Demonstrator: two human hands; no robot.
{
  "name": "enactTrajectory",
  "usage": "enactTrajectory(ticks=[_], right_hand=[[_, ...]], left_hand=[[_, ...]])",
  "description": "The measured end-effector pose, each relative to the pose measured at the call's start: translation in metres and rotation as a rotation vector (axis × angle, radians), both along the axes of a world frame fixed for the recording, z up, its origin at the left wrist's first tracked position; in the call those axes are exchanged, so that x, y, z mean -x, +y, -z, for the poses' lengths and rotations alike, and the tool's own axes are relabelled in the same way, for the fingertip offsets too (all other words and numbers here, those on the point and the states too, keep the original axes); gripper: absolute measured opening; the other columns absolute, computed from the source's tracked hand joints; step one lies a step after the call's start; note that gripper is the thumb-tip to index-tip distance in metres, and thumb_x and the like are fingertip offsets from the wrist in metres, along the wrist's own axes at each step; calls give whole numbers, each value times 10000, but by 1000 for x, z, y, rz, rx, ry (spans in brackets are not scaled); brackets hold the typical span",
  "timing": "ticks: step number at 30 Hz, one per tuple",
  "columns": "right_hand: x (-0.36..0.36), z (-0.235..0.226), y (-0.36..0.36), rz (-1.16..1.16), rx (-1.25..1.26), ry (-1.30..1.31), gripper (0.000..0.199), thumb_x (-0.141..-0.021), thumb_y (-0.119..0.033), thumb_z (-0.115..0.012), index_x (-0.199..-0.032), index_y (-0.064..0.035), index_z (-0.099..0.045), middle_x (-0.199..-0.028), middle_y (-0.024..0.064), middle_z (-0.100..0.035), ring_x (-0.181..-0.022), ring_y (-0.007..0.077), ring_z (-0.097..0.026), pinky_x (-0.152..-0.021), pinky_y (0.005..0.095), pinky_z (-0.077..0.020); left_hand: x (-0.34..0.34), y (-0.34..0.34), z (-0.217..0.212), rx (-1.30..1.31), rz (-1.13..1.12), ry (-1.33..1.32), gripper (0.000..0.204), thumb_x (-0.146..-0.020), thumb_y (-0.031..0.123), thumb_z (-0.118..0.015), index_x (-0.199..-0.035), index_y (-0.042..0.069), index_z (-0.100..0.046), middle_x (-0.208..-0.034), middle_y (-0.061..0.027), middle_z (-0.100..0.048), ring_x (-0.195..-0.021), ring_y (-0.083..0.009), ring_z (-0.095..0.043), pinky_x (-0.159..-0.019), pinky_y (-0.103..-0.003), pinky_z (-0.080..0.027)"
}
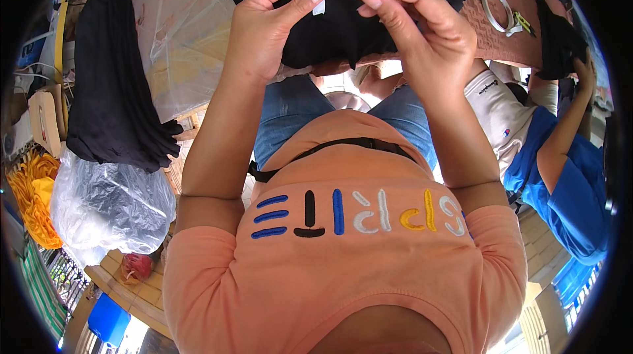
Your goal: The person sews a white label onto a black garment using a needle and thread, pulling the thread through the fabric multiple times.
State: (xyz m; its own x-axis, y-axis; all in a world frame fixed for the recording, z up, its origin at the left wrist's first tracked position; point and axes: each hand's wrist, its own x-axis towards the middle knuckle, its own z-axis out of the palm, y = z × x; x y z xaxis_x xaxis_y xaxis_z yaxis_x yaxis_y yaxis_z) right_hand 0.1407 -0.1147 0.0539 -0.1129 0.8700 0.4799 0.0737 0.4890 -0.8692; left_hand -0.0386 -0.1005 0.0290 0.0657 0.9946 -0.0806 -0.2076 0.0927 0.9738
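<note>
Above the table's near edge, my left hand pinches a small white strip, perhaps a fabric label, between thumb and index finger. A little to the right, my right hand is raised with thumb and fingertips pressed together. Whatever those fingertips may hold is too small to see. Under both hands a black cloth lies spread over the table and hangs slightly past its edge. The two hands are apart, with a narrow gap between the strip and the right fingertips.
A white ring, like a tape roll, lies by yellow-green thread snips at the right. Clear plastic sheeting covers the left tabletop. More black cloth hangs beside a clear plastic bag. A person in blue handles dark cloth.
</note>
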Motion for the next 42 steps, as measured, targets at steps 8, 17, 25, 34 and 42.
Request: enactTrajectory(ticks=[8,17,25,34,42], right_hand=[[1,-25,-18,-195,-226,-194,149,-892,45,-532,-960,39,-665,-846,125,-641,-691,139,-620,-584,211,-509],[9,-15,-20,-287,-97,-123,173,-890,78,-499,-996,73,-636,-904,144,-640,-772,165,-629,-658,261,-568],[11,-20,-15,-279,-134,-134,184,-848,108,-525,-958,58,-665,-886,139,-644,-755,155,-629,-657,269,-578],[14,-9,-14,-202,-61,-101,156,-832,52,-621,-938,-19,-710,-899,82,-641,-769,127,-603,-633,218,-509],[3,0,-4,32,285,-83,147,-822,12,-664,-937,-59,-722,-877,24,-617,-795,83,-579,-706,196,-465]], left_hand=[[-2,-4,-1,-32,-67,117,216,-796,102,-736,-997,30,-704,-918,-35,-693,-805,-74,-618,-743,-198,-481],[-11,-2,-2,-106,-169,84,222,-852,9,-648,-1070,-36,-648,-950,-51,-668,-831,-81,-606,-741,-194,-487],[-11,-7,-6,-157,-179,199,180,-795,97,-734,-960,29,-710,-881,-21,-690,-773,-58,-597,-704,-195,-474],[-8,-4,3,-101,-160,175,209,-809,105,-726,-1000,28,-694,-919,-33,-683,-813,-63,-604,-741,-189,-470],[0,-8,2,4,-43,-17,247,-848,87,-679,-1080,3,-653,-1014,-66,-668,-901,-104,-620,-844,-223,-475]])
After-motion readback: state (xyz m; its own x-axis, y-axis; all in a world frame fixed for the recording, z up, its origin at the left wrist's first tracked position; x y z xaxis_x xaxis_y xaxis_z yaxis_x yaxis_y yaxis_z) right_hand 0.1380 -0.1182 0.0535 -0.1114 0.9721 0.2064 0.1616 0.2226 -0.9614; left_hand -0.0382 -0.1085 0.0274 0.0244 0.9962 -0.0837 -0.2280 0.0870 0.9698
